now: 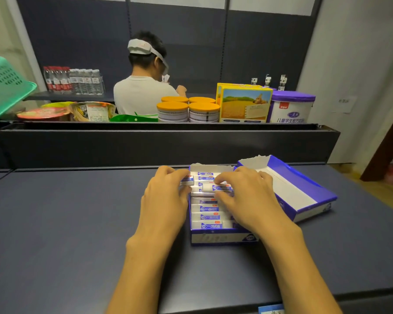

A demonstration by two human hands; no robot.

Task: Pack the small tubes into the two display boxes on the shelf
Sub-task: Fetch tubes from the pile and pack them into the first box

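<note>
Two bare forearms reach forward over the dark shelf [66, 223]. The left hand [166, 200] is at the left wall of the nearer display box [222, 237], and its fingers pinch one small tube [187, 180] that lies across the box edge. The right hand [247, 196] is over the middle of the same box; its fingertips close on another tube [218, 187] that lies on top of the packed ones. The row of tubes [208, 217] lies flat and crosswise, one behind the other, and fills this box almost to the back wall.

Just beside it on the right, turned at an angle, stands the second display box [313, 205], with a white inside. The part of its floor that I can see has no tubes.

Behind the shelf, a higher ledge carries round tins with orange lids [187, 111], a yellow carton [245, 105] and a purple-lidded tub [290, 107]. At the left edge is a green basket [5, 87]. Farther back, another person [143, 87] stands turned away, near some water bottles [74, 80].
</note>
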